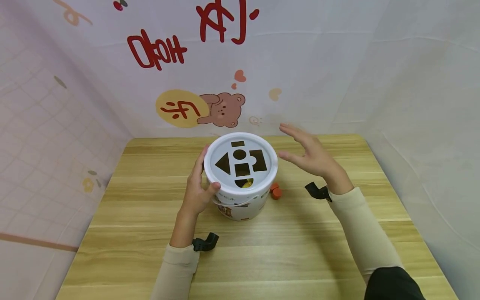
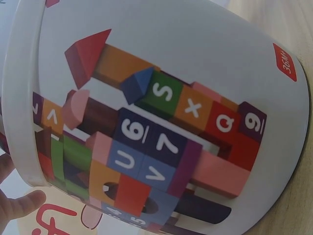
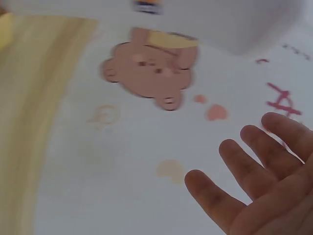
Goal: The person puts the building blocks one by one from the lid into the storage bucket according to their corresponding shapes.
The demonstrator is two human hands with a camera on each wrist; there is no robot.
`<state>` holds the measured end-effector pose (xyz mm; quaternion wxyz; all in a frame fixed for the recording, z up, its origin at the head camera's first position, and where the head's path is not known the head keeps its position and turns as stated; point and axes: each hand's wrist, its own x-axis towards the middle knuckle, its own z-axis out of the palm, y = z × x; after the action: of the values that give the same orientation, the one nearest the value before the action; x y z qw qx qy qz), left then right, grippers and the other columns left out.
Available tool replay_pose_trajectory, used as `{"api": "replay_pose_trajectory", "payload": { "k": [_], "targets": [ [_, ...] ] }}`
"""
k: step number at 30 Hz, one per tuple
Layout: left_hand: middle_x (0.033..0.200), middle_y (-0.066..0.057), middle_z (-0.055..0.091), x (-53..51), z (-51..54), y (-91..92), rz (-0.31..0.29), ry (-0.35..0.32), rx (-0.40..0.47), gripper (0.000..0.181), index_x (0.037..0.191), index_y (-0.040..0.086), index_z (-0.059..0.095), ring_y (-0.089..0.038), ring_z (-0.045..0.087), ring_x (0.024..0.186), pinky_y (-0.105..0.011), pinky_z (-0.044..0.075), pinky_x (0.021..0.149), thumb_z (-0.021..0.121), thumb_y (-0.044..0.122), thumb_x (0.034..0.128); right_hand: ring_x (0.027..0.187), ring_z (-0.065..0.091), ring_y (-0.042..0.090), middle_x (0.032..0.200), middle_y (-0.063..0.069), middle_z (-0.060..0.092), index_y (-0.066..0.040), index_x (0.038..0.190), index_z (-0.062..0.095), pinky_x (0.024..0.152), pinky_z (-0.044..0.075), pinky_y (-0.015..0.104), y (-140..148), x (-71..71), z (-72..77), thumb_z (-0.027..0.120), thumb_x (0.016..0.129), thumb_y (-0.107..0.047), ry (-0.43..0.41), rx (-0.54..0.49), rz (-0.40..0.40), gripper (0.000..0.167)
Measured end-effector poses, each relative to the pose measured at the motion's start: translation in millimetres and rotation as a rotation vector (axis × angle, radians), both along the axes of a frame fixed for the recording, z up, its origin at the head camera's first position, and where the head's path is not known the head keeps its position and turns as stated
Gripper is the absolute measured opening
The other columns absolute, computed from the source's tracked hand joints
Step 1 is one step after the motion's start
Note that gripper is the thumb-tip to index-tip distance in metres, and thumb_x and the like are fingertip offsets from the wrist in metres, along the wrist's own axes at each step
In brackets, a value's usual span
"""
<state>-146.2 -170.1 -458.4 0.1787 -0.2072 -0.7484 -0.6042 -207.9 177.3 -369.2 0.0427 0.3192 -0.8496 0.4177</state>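
Note:
A white toy-block bucket [image 1: 241,210] stands upright on the table, with printed pictures of coloured blocks on its side. Its white lid [image 1: 268,175] has cut-outs of several shapes, and something yellow shows through the near one. My left hand [image 1: 198,191] holds the bucket's left side, thumb near the front rim. Part of that hand [image 2: 17,205] is beside the rim in the left wrist view. My right hand [image 1: 313,156] hovers right of the bucket, apart from it, fingers extended and holding nothing. Small orange-red blocks [image 1: 276,193] lie by the bucket's right side.
The wooden table [image 1: 262,258] meets a white printed cloth backdrop [image 1: 307,83] just behind the bucket. More cloth hangs at the left and right. A thin white handle [image 1: 232,205] runs around the bucket's front.

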Motion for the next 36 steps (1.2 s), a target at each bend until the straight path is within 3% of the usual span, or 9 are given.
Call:
{"api": "replay_pose_trajectory", "payload": {
  "k": [5, 9, 12, 15, 18, 22, 24, 28, 36],
  "targets": [
    [0.167, -0.004, 0.039, -0.3, 1.5, 0.9, -0.012, 0.005, 0.006, 0.119, 0.167, 0.01, 0.029, -0.029, 0.045, 0.147, -0.063, 0.033, 0.118, 0.061, 0.088, 0.0825, 0.152, 0.038, 0.036, 0.162, 0.014, 0.046, -0.008, 0.158, 0.049, 0.12, 0.031, 0.064, 7.9, -0.4, -49.5, 0.062, 0.109, -0.031, -0.121, 0.053, -0.063, 0.056],
    [0.168, -0.004, 0.038, -0.4, 2.1, 1.2, -0.01, 0.004, 0.005, 0.119, 0.167, 0.011, 0.029, -0.028, 0.043, 0.149, -0.062, 0.033, 0.119, 0.061, 0.088, 0.0824, 0.148, 0.043, 0.041, 0.158, 0.019, 0.05, -0.003, 0.152, 0.054, 0.118, 0.034, 0.064, 10.2, 2.6, -81.2, 0.069, 0.105, -0.033, -0.114, 0.111, -0.067, 0.058],
    [0.169, -0.002, 0.037, -0.3, 2.3, 1.0, -0.006, 0.0, 0.004, 0.117, 0.168, 0.013, 0.029, -0.027, 0.042, 0.15, -0.06, 0.032, 0.12, 0.061, 0.088, 0.083, 0.143, 0.049, 0.04, 0.151, 0.017, 0.056, -0.004, 0.145, 0.061, 0.116, 0.038, 0.062, 10.1, 6.3, -96.5, 0.078, 0.098, -0.031, -0.094, 0.121, -0.069, 0.057],
    [0.169, -0.001, 0.036, 0.0, 2.9, 0.9, -0.004, 0.001, 0.004, 0.119, 0.167, 0.009, 0.029, -0.027, 0.041, 0.151, -0.06, 0.031, 0.12, 0.06, 0.088, 0.0834, 0.136, 0.055, 0.035, 0.14, 0.012, 0.064, -0.007, 0.136, 0.067, 0.114, 0.041, 0.058, 8.6, 11.3, -107.1, 0.085, 0.092, -0.026, -0.089, 0.111, -0.064, 0.051],
    [0.169, 0.0, 0.037, -0.1, 3.1, 1.2, -0.005, 0.001, 0.001, 0.116, 0.168, 0.014, 0.029, -0.026, 0.042, 0.15, -0.062, 0.032, 0.119, 0.06, 0.088, 0.0836, 0.129, 0.059, 0.032, 0.131, 0.008, 0.068, -0.009, 0.127, 0.07, 0.11, 0.045, 0.055, 8.0, 18.4, -115.8, 0.088, 0.089, -0.02, -0.098, 0.109, -0.063, 0.043],
    [0.168, 0.002, 0.038, -0.5, 2.4, 1.0, -0.005, -0.003, 0.001, 0.117, 0.168, 0.014, 0.029, -0.025, 0.043, 0.15, -0.062, 0.032, 0.119, 0.059, 0.088, 0.0832, 0.126, 0.063, 0.037, 0.128, 0.013, 0.071, -0.003, 0.123, 0.074, 0.107, 0.048, 0.058, 8.1, 27.3, -125.7, 0.088, 0.089, -0.016, -0.121, 0.133, -0.071, 0.039],
    [0.168, 0.002, 0.038, -0.3, 2.1, 0.7, -0.003, -0.006, 0.0, 0.12, 0.167, 0.007, 0.029, -0.025, 0.042, 0.15, -0.062, 0.032, 0.119, 0.059, 0.088, 0.0829, 0.125, 0.064, 0.039, 0.128, 0.016, 0.072, -0.001, 0.123, 0.075, 0.108, 0.048, 0.059, 7.3, 31.1, -128.3, 0.088, 0.089, -0.016, -0.141, 0.144, -0.076, 0.039],
    [0.169, 0.003, 0.037, -0.2, 2.0, 0.5, -0.001, -0.007, -0.004, 0.121, 0.167, 0.007, 0.029, -0.024, 0.042, 0.15, -0.061, 0.032, 0.119, 0.059, 0.089, 0.0828, 0.124, 0.066, 0.04, 0.126, 0.017, 0.074, -0.003, 0.12, 0.079, 0.107, 0.049, 0.058, 5.5, 37.2, -130.2, 0.086, 0.09, -0.015, -0.158, 0.166, -0.086, 0.034],
    [0.168, 0.001, 0.038, -1.1, 2.1, 0.4, 0.0, 0.004, -0.003, 0.121, 0.166, 0.007, 0.03, -0.027, 0.043, 0.149, -0.061, 0.032, 0.119, 0.06, 0.088, 0.0826, 0.101, 0.076, 0.015, 0.105, -0.005, 0.08, -0.014, 0.109, 0.085, 0.087, 0.061, 0.043, 2.3, 45.2, -137.4, 0.083, 0.094, -0.018, -0.126, 0.21, -0.101, 0.016]
  ]
}}
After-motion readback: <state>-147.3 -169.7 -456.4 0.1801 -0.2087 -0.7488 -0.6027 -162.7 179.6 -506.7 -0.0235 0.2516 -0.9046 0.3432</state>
